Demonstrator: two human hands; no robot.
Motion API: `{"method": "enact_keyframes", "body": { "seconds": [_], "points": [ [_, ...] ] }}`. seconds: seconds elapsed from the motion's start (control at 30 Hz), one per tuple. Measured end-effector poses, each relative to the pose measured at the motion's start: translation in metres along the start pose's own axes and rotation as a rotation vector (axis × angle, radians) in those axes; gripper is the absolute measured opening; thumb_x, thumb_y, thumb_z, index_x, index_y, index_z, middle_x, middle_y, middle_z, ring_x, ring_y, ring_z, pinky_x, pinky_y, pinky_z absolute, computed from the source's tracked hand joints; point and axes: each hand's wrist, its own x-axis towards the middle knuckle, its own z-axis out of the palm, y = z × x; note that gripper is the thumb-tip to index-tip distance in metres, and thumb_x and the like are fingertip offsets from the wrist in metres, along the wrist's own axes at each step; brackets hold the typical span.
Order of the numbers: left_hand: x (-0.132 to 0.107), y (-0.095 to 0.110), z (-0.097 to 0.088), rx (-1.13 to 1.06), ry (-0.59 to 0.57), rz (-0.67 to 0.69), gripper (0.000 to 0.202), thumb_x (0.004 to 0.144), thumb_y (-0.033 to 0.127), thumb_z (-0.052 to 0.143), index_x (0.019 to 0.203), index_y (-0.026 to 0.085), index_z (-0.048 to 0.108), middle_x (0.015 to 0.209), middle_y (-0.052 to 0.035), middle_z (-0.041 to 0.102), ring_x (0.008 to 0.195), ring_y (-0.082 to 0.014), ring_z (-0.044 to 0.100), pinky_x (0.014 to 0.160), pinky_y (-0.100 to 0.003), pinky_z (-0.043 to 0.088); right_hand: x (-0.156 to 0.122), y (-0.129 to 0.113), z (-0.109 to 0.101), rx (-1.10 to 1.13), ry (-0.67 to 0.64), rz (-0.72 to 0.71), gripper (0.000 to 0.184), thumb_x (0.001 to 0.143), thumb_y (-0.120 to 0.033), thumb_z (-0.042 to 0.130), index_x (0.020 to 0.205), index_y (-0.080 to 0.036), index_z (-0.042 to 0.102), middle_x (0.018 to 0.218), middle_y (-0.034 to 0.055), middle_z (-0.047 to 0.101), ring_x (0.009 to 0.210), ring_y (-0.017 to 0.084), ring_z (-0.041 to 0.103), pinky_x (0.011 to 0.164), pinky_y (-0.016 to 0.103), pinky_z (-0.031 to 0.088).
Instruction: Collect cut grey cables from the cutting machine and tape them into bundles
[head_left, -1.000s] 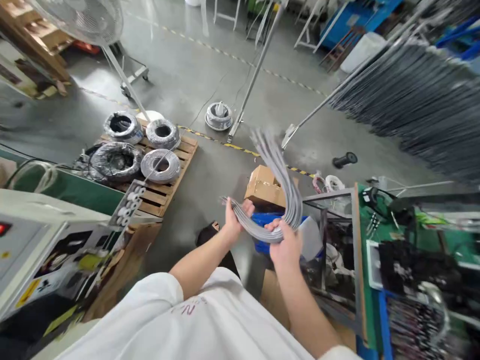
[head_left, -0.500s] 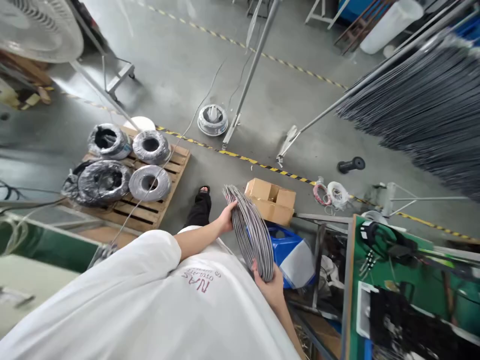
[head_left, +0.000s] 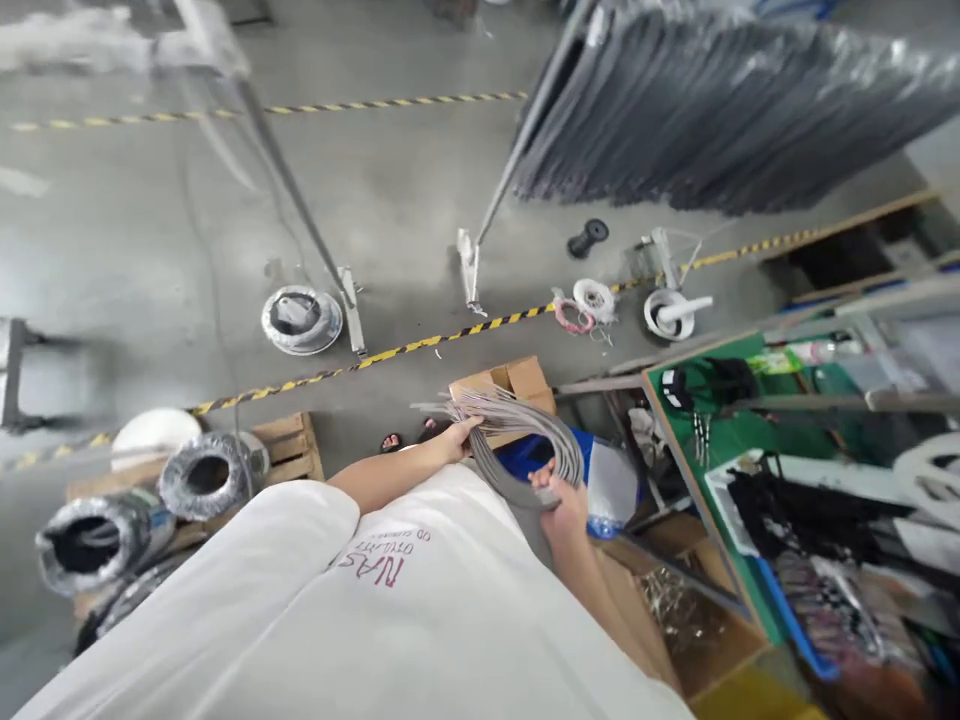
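Note:
A looped coil of grey cable (head_left: 566, 445) is held in front of my white shirt, its loose ends sticking out to the left. My left hand (head_left: 459, 438) is closed round the coil's left side, near those ends. On the lower right, the fingers of my right hand (head_left: 561, 497) wrap round the loop from inside. Beyond the coil stands an open cardboard box (head_left: 529, 380), partly covered by the cable. A blue and grey container (head_left: 611, 480) sits just right of my right hand.
A green-topped workbench (head_left: 720, 425) with tools and trays is at the right. Wrapped cable rolls (head_left: 206, 475) lie on a wooden pallet (head_left: 289, 445) at the left. A metal rack post (head_left: 296, 195), a black spool (head_left: 587, 238) and hanging dark cables (head_left: 697, 120) are ahead.
The view has swung to the right, bringing more of the workbench in. The coil has turned from nearly edge-on to showing its open loop, still in both hands.

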Motion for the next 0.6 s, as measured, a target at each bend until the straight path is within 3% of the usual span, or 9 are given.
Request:
{"method": "enact_keyframes", "body": {
  "seconds": [0.1, 0.2, 0.37, 0.47, 0.6],
  "points": [
    [0.03, 0.045, 0.008, 0.258, 0.116, -0.223, 0.037, 0.078, 0.047, 0.073, 0.09, 0.014, 0.061, 0.065, -0.0029, 0.065, 0.06, -0.0156, 0.062, 0.063, -0.026, 0.052, 0.083, -0.034, 0.017, 0.046, 0.082, 0.074, 0.027, 0.06, -0.03, 0.076, 0.082, -0.021, 0.062, 0.058, -0.0049, 0.056, 0.054, 0.015, 0.053, 0.064, 0.037, 0.053],
    [0.056, 0.108, 0.035, 0.487, 0.195, -0.318, 0.035, 0.078, 0.045, 0.073, 0.085, 0.013, 0.062, 0.062, -0.0066, 0.064, 0.054, -0.0171, 0.061, 0.054, -0.026, 0.049, 0.163, -0.066, 0.019, 0.028, 0.132, 0.137, 0.029, 0.06, -0.029, 0.077, 0.082, -0.019, 0.062, 0.057, -0.0044, 0.059, 0.051, 0.014, 0.055, 0.054, 0.03, 0.049],
    [0.077, 0.233, 0.088, 0.697, 0.285, -0.143, 0.03, 0.079, 0.04, 0.07, 0.088, 0.013, 0.062, 0.072, -0.0057, 0.067, 0.051, -0.0123, 0.058, 0.051, -0.022, 0.046, 0.276, -0.108, 0.01, 0.076, 0.226, 0.146, 0.03, 0.059, -0.034, 0.078, 0.076, -0.016, 0.062, 0.058, -0.0015, 0.063, 0.052, 0.014, 0.059, 0.051, 0.025, 0.047],
    [0.081, 0.303, 0.103, 0.737, 0.361, 0.001, 0.024, 0.08, 0.036, 0.067, 0.093, 0.017, 0.063, 0.082, -0.0037, 0.069, 0.058, -0.0104, 0.06, 0.056, -0.021, 0.048, 0.327, -0.132, -0.001, 0.074, 0.281, 0.119, 0.028, 0.059, -0.034, 0.079, 0.073, -0.015, 0.063, 0.059, 0.0006, 0.066, 0.053, 0.015, 0.061, 0.051, 0.024, 0.047],
    [0.09, 0.38, 0.115, 0.734, 0.482, 0.144, 0.016, 0.082, 0.036, 0.06, 0.091, 0.023, 0.063, 0.086, -0.0029, 0.07, 0.071, -0.0133, 0.067, 0.068, -0.024, 0.054, 0.381, -0.163, -0.015, 0.171, 0.372, 0.093, 0.029, 0.059, -0.036, 0.079, 0.075, -0.016, 0.066, 0.064, 0.0036, 0.07, 0.056, 0.018, 0.065, 0.052, 0.027, 0.051]
  ]
}}
